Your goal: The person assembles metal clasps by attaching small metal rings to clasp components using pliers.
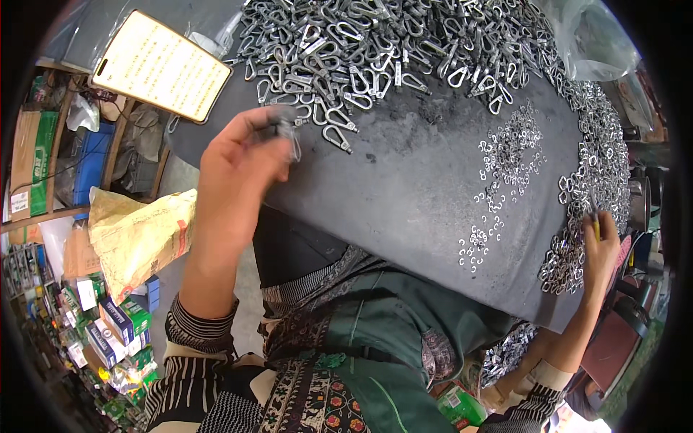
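Note:
My left hand is raised over the left edge of the dark table, its fingers closed on a metal snap hook that is partly hidden and blurred. Beyond it lies a large heap of grey snap hooks, some loose ones at its near edge. At the table's right side, my right hand grips pliers with a yellow handle. Their tip is over a long pile of small silver links. Between the two heaps, small open C-shaped rings are scattered on the table.
A lit phone lies at the table's far left. Clear plastic bags hang over the far right corner. On the left stand a yellowed sack and shelves with small boxes. The table's near edge runs close to my lap.

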`<state>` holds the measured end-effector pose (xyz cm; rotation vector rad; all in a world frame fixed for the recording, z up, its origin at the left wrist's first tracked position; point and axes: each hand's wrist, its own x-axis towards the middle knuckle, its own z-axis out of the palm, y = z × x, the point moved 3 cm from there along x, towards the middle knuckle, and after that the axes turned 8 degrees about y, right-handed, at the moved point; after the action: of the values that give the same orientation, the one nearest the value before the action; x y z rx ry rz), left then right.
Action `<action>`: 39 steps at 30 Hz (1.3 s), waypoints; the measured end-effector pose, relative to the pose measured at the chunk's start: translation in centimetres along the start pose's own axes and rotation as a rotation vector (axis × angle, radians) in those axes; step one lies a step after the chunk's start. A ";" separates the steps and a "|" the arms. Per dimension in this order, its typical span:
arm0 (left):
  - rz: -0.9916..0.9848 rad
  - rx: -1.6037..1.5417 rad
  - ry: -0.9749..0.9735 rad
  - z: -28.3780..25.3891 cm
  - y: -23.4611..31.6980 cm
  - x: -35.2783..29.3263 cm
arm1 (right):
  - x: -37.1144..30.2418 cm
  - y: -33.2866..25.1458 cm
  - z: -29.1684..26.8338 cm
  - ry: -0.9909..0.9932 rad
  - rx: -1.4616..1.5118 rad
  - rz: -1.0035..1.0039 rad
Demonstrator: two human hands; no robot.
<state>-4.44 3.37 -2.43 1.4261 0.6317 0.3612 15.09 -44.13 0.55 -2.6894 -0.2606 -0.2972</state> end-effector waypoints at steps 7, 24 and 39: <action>-0.504 -0.682 -0.261 5.8 -0.5 -4.8 | -7.4 -6.0 -2.6 0.034 0.555 0.347; -0.252 -0.007 -0.614 12.2 -2.8 -14.3 | -16.6 -15.1 2.5 -0.465 1.073 0.443; -0.547 -0.058 -0.705 10.0 -3.5 -13.0 | -7.9 -15.8 0.4 -0.194 -0.252 -0.938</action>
<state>-9.09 -12.72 -3.18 1.1583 0.3937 -0.5353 3.96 -30.88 4.37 -2.6340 -1.6363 -0.3427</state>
